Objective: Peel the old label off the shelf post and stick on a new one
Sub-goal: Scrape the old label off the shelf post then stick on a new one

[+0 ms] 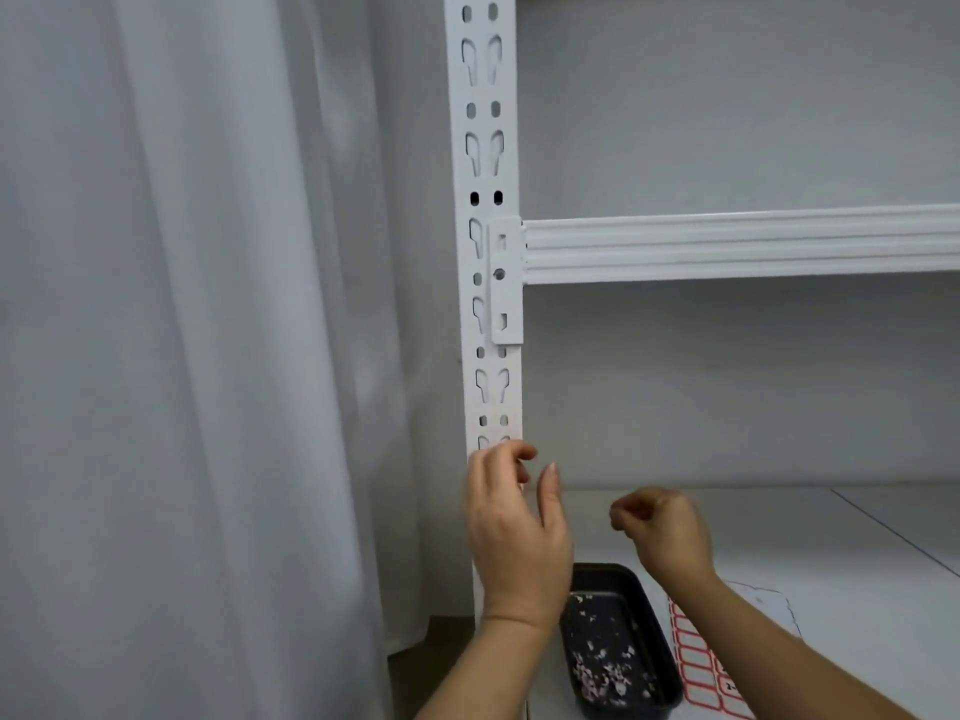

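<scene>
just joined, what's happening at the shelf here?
A person is working at the white shelf post. The left hand is raised against the post's lower part, fingers loosely curled at its edge. The right hand hovers beside it with fingertips pinched together; whether it holds a label is too small to tell. On the shelf board below sit a black tray with paper scraps in it and a sheet of red-bordered labels. No label shows on the visible post.
</scene>
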